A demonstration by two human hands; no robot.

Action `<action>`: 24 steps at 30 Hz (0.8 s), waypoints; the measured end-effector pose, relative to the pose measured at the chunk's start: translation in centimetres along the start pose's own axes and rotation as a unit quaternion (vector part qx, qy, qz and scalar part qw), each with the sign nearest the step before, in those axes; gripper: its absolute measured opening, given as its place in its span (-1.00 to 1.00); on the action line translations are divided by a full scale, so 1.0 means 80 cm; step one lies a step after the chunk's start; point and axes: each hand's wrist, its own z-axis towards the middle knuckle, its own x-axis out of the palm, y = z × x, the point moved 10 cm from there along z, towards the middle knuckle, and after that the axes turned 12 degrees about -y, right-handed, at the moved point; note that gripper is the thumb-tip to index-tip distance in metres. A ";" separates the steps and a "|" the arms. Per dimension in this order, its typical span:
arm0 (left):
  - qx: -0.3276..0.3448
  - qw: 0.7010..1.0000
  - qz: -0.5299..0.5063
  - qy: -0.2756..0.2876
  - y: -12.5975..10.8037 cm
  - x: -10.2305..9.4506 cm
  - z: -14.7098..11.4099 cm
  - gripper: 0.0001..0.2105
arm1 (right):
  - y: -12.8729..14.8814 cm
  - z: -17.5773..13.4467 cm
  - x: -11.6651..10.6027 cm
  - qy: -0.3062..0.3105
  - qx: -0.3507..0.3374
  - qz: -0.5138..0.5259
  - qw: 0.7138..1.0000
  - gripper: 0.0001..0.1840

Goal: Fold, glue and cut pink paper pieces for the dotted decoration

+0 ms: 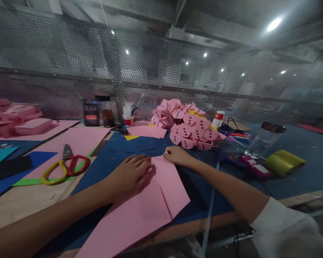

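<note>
A large sheet of pink paper (134, 218) lies at a slant on the blue tabletop, its near end reaching past the table's front edge. Along its right side runs a folded flap with a crease. My left hand (133, 173) rests flat on the sheet's upper left part, fingers stretched out. At the far corner, my right hand (176, 156) is closed in a pinch on the paper's edge. Just beyond it sits a heap of pink paper pieces (188, 125) with dark and blue diamond marks.
Scissors (66, 166) with red and yellow handles lie at left on pink sheets. Folded pink pieces (21, 118) are piled far left. A glass jar (266, 139), a yellow roll (285, 163) and a purple glue gun (254, 166) stand or lie at right. A paper cup (128, 120) is at the back.
</note>
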 end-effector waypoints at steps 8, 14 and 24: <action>-0.028 0.999 -0.036 0.023 0.010 0.003 -0.001 -0.69 | -0.006 0.001 -0.006 -0.006 0.013 0.018 1.000 -0.73; -0.029 0.998 -0.058 0.022 0.008 0.002 0.001 -0.71 | -0.006 0.001 -0.008 -0.006 0.012 0.035 0.999 -0.71; -0.022 0.997 -0.066 0.015 0.006 0.000 0.001 -0.69 | -0.007 0.003 -0.007 -0.011 0.008 0.042 0.999 -0.72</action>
